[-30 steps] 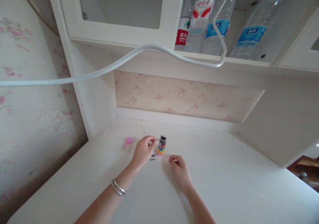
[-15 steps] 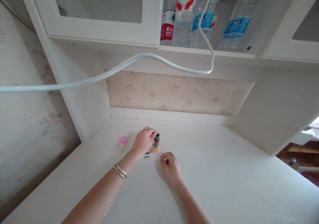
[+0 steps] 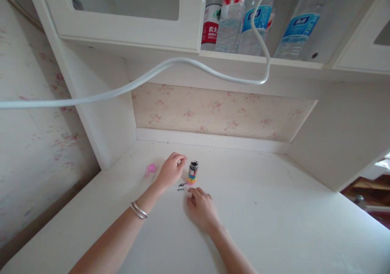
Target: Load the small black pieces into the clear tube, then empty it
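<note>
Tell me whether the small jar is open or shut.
The small jar is open: no lid covers its top, and dark contents show at its mouth.

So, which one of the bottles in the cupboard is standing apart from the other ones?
The rightmost bottle: a clear gap lies on its left side, while the other bottles stand close together.
</note>
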`<state>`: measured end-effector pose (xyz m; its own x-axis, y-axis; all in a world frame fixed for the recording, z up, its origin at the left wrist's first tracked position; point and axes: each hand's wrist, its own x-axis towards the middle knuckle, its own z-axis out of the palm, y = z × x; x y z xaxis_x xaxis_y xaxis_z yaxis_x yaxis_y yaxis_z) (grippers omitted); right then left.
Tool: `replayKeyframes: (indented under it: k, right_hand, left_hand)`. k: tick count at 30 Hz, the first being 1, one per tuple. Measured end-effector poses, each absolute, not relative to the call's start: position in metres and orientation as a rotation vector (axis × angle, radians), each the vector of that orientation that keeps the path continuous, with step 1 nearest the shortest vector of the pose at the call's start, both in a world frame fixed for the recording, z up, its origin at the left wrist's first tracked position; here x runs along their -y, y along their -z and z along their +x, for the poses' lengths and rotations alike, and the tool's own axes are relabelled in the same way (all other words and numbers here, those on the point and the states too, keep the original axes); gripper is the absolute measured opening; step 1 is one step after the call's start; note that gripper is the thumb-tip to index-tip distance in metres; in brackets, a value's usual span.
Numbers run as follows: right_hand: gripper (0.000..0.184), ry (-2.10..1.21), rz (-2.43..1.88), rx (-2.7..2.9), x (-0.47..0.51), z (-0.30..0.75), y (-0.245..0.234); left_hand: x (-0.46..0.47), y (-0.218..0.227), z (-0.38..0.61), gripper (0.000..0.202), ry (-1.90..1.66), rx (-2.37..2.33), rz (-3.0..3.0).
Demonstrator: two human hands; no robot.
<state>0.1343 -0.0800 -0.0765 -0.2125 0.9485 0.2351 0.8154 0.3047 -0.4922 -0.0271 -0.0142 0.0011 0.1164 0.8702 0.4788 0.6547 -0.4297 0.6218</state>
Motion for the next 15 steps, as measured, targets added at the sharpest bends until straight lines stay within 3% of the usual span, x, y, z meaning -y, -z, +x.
replayKeyframes:
  k: [9,15]
  right_hand:
    - [0.038,-0.256,-1.787,2.235,0.060,0.107,0.069]
    - [0.029,-0.259,-1.845,2.180,0.059,0.101,0.074]
  left_hand:
    - [0.058,0.068,-0.054,0.019,-0.747,-1.650,2.088]
    - [0.061,0.070,-0.047,0.020,-0.561,-1.771,2.134]
